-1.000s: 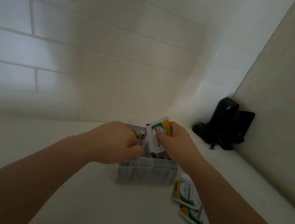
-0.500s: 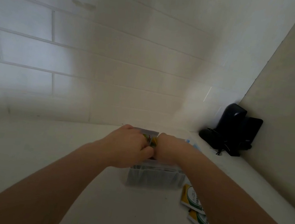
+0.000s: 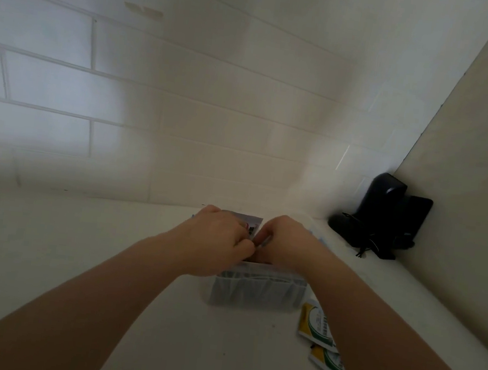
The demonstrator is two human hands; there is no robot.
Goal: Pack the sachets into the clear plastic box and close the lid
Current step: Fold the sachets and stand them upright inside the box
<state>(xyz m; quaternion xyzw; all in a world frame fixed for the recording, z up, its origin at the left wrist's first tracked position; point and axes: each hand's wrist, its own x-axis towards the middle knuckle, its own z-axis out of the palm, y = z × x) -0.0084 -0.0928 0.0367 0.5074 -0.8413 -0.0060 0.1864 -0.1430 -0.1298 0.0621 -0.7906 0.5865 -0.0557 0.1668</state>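
Centrally, both hands meet over the clear plastic box [image 3: 254,290] on the white bench [image 3: 74,256]. Left hand [image 3: 214,239]: fingers curled, pinching a sachet [image 3: 250,222] that stands up from the box's open top. Right hand [image 3: 286,240]: fingers curled down into the box, knuckles touching the left hand; what they hold, cannot tell. Bench lies bare left of the box. Right of it, just beside the near corner, two loose sachets [image 3: 316,324] lie flat, partly under the right forearm. Black device [image 3: 383,217] sits in the far right corner, well apart.
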